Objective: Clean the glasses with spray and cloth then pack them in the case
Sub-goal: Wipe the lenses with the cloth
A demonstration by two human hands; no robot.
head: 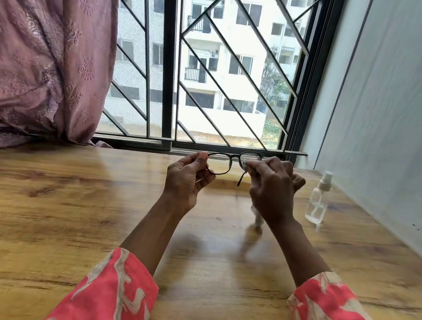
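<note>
Both hands, left hand (188,177) and right hand (271,189), were clamped on thin black-framed glasses (229,162) above the wooden bench (77,200). Right pressed pale cloth (257,216) against a lens. Excess pressure risked bending the frame.

Head view, forward-down, close over table (52,198)

Wood-grain table (64,212) fills the foreground. Pink patterned curtain (45,55) hangs left, bunched onto the table edge. Window (170,69) with black diagonal grille behind; white building (236,61) and a tree (273,81) outside. Grey wall (388,109) right.
</note>
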